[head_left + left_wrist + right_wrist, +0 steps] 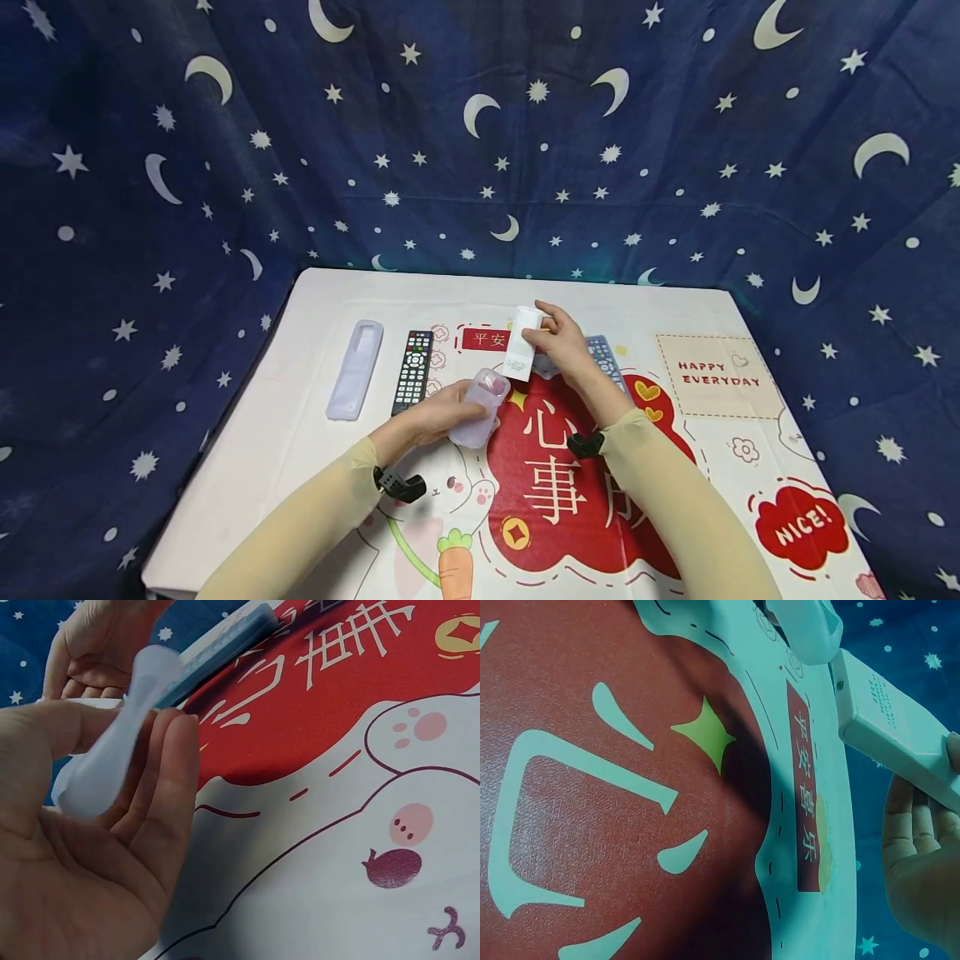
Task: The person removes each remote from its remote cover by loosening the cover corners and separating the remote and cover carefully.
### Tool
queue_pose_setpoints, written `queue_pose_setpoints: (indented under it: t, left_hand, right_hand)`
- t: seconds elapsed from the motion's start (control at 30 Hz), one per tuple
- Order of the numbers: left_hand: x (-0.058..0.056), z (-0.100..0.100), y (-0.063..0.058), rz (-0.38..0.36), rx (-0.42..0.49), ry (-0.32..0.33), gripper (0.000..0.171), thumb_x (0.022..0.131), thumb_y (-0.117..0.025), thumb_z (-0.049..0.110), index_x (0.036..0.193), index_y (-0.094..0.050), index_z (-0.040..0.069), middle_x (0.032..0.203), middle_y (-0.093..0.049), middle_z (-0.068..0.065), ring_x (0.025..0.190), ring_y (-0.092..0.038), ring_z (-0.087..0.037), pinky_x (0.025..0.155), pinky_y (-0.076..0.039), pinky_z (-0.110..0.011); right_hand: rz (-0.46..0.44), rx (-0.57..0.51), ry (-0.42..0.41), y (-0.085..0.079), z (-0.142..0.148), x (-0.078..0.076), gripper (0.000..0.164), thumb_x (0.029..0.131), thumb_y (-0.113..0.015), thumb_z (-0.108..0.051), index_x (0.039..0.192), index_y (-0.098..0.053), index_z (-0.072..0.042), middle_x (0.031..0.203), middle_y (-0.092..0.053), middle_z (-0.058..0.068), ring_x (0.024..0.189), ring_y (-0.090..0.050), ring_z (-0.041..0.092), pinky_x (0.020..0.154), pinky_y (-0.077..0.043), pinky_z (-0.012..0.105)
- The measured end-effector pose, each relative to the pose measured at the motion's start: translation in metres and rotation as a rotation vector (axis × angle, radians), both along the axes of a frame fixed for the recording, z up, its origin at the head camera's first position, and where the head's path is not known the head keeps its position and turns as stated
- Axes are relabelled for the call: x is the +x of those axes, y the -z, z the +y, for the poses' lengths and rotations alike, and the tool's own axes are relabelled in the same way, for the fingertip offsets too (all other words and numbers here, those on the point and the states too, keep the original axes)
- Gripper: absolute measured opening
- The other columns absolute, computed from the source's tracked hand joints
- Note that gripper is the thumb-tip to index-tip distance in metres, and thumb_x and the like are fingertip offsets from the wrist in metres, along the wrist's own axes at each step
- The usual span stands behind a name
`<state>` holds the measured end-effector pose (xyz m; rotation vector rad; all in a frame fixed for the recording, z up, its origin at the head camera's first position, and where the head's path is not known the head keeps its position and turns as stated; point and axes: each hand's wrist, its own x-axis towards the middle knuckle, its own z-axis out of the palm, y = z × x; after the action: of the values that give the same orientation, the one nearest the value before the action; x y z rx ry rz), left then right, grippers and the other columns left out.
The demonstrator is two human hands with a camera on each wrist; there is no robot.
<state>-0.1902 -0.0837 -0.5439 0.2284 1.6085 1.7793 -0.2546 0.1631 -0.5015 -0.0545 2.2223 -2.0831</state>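
Note:
My left hand (pixel 435 412) grips a translucent, soft-looking remote-control cover (pixel 474 421), thumb on its upper face; the left wrist view shows this cover (pixel 105 765) edge-on between thumb and fingers. My right hand (pixel 564 343) pinches a white remote control (pixel 522 350), with small print on the side facing up. In the right wrist view, one end of the white remote (pixel 892 720) is close to the cover (pixel 810 626); I cannot tell whether they touch. Both are held above the table.
A second translucent cover (pixel 356 371) lies at the table's left. Beside it is a black remote control (pixel 414 371), its near end close to my left hand. A blue-grey remote control (pixel 606 360) lies partly behind my right forearm. A printed cloth (pixel 742 517) covers the table; a starry curtain (pixel 480 192) hangs behind.

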Motion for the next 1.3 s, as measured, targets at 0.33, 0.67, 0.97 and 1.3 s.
queue_pose_setpoints:
  t: [0.33, 0.67, 0.97, 1.3]
  left_hand:
    - [-0.003, 0.002, 0.0, 0.123, -0.201, -0.237, 0.05, 0.095, -0.067, 0.013, 0.139, -0.048, -0.001, 0.113, -0.064, -0.019, 0.086, -0.068, -0.024, 0.07, -0.06, -0.035]
    - [-0.01, -0.003, -0.007, 0.151, -0.268, -0.345, 0.048, 0.097, -0.068, 0.02, 0.134, -0.052, -0.005, 0.112, -0.068, -0.019, 0.088, -0.07, -0.027, 0.07, -0.059, -0.038]
    - [-0.02, -0.005, -0.014, 0.113, -0.202, -0.372, 0.039, 0.098, -0.063, 0.011, 0.13, -0.054, -0.009, 0.106, -0.068, -0.019, 0.084, -0.068, -0.023, 0.071, -0.06, -0.036]
    - [-0.036, -0.01, -0.018, 0.169, -0.258, -0.404, 0.054, 0.092, -0.059, 0.002, 0.141, -0.043, -0.014, 0.117, -0.061, -0.027, 0.096, -0.066, -0.032, 0.08, -0.06, -0.042]
  right_hand:
    - [-0.022, -0.011, 0.035, 0.0, 0.004, 0.002, 0.058, 0.094, -0.068, -0.004, 0.148, -0.046, -0.005, 0.133, -0.061, 0.02, 0.106, -0.062, 0.022, 0.08, -0.057, 0.027]
    - [-0.023, 0.119, 0.02, -0.001, 0.006, 0.005, 0.048, 0.095, -0.068, -0.004, 0.139, -0.049, -0.002, 0.133, -0.064, 0.018, 0.113, -0.062, 0.026, 0.09, -0.056, 0.033]
    - [0.105, 0.222, -0.033, 0.002, 0.002, 0.011, 0.032, 0.096, -0.066, -0.002, 0.128, -0.059, 0.0, 0.127, -0.066, 0.019, 0.114, -0.061, 0.03, 0.104, -0.05, 0.045]
    - [0.224, 0.42, -0.089, 0.008, -0.005, 0.022, 0.032, 0.098, -0.07, -0.01, 0.128, -0.062, -0.016, 0.132, -0.066, 0.004, 0.119, -0.064, 0.024, 0.1, -0.053, 0.042]
